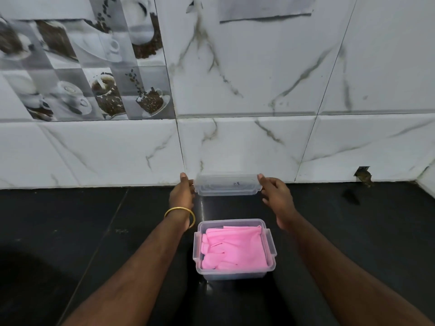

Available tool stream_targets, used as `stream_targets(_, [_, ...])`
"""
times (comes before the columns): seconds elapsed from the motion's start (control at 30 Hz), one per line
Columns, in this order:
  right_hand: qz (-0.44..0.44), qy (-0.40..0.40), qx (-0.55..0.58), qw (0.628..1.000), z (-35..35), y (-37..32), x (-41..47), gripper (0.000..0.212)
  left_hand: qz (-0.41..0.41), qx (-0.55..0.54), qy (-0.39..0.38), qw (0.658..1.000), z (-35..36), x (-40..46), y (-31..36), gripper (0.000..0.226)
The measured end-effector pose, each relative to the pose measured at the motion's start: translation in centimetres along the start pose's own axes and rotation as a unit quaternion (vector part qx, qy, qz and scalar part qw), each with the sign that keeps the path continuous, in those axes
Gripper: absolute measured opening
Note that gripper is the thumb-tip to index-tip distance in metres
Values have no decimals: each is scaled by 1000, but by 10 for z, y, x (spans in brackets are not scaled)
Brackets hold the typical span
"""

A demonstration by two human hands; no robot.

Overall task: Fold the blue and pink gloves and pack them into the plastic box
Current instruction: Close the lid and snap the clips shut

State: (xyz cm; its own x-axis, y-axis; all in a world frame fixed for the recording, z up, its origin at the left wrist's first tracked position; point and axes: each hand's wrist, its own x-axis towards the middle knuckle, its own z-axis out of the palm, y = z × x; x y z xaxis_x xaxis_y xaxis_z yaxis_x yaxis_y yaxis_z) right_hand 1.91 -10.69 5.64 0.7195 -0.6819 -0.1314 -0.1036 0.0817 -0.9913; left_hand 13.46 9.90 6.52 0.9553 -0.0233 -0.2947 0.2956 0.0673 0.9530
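The plastic box (234,249) is sitting open on the black counter (82,231), nearer the person than both hands and lying between the two forearms. It is clear and rectangular, with its long axis running left to right, and latch tabs are sticking out from its short sides. Inside it the folded pink gloves (231,249) are lying flat on top, filling most of the opening; their fingers are pointing toward the left-hand side of the box and their cuffs toward the right-hand side. A bluish tint is showing through the bottom of the near wall, though what is causing it cannot be told.

Beyond the box, at the foot of the white marble-look tiled wall (259,90), the clear lid (227,185) is being held by both hands, its long axis also running left to right. The left hand (182,192) is gripping the lid's left end, with the thumb up along the edge and the fingers curled around it. The right hand (275,191) is gripping the right end in the same way, fingertips touching the lid's corner and the rest of the fingers loosely curved. Whether the lid is resting on the counter or lifted clear of it cannot be told.

A gold bangle (180,215) is circling the left wrist, just beside the far left corner of the box.
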Motion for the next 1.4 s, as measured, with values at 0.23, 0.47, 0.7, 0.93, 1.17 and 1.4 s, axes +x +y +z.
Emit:
stream_targets(0.23, [-51, 79, 87, 992, -8, -24, -32, 36, 60, -22, -5, 998, -17, -45, 15, 26])
stream_targets(0.47, [-73, 83, 58, 992, -18, -26, -55, 41, 97, -8, -32, 995, -36, -68, 10, 27])
stream_targets(0.7, [-49, 95, -3, 994, -23, 6, -84, 32, 95, 155, -61, 981, -57, -83, -21, 12])
stream_targets(0.93, [-3, 110, -60, 992, -27, 44, -108, 26, 63, 235, -44, 969, -69, -95, -57, 15])
stream_targets(1.17, [17, 101, -104, 989, -29, 64, -109, 23, 51, 255, -37, 965, -70, -99, -68, 10])
stream_targets(1.4, [21, 94, -144, 985, -31, 75, -110, 23, 42, 252, -45, 966, -71, -94, -75, 9])
